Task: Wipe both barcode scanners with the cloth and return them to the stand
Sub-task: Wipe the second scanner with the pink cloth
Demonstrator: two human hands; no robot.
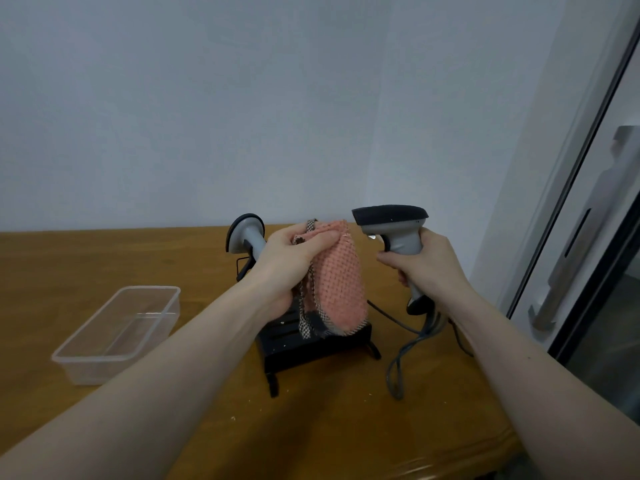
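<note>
A pink cloth (341,282) was held up in the left hand (289,261), above the black stand (311,344). The fingers (320,241) were curled over the cloth's upper edge and it was pinched against the palm, so that the rest hung down to the stand's top. One scanner (394,228) was gripped by its handle in the right hand (427,268), lifted clear of the table (339,427) and kept just right of the cloth, not touching it; the fingers were wrapped tightly round the handle, with the head pointed left. Its grey cable (403,355) was left trailing down onto the table. The second scanner (246,233) was seen behind the left wrist, propped at the stand's far left; how it was seated could not be told. A clear tub (119,332) was set well to the left.
</note>
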